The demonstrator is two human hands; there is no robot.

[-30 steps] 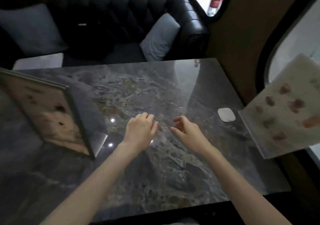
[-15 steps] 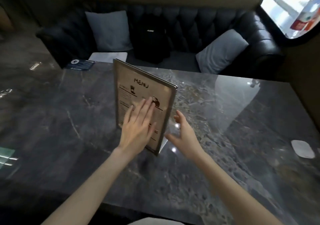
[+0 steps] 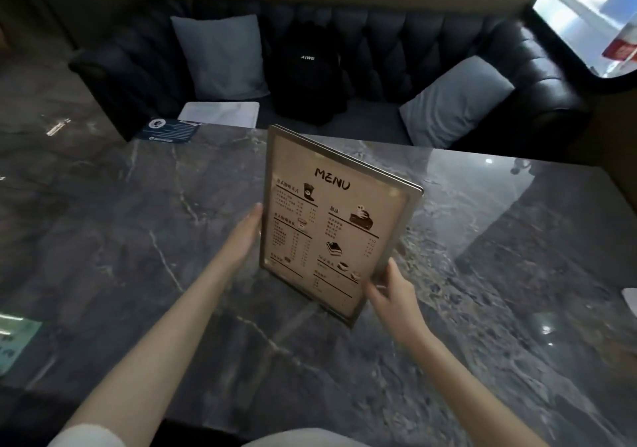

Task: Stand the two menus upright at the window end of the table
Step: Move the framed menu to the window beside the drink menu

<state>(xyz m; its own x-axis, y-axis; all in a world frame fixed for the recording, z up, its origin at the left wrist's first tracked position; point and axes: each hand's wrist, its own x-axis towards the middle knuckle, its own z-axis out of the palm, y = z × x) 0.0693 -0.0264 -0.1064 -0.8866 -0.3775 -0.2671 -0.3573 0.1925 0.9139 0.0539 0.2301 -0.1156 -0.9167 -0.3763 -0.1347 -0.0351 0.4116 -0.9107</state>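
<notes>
A framed menu [image 3: 331, 219] with a metal border and the word MENU printed on tan paper stands upright, slightly tilted, on the dark marble table [image 3: 138, 239]. My left hand [image 3: 246, 236] grips its left edge with the fingers behind the frame. My right hand [image 3: 389, 291] pinches its lower right corner. The menu's base looks close to or touching the tabletop. The second menu is out of view. The window [image 3: 586, 15] is at the upper right.
A black tufted sofa [image 3: 431, 50] runs along the far side with two grey cushions [image 3: 220, 57] and a black backpack [image 3: 306, 74]. A dark blue leaflet [image 3: 169, 131] lies at the far table edge. A white object [image 3: 630, 298] sits at the right edge.
Both hands went from hovering over the table to taking hold of the menu's left edge and lower right corner. The view swung left, so the second menu by the window left the frame.
</notes>
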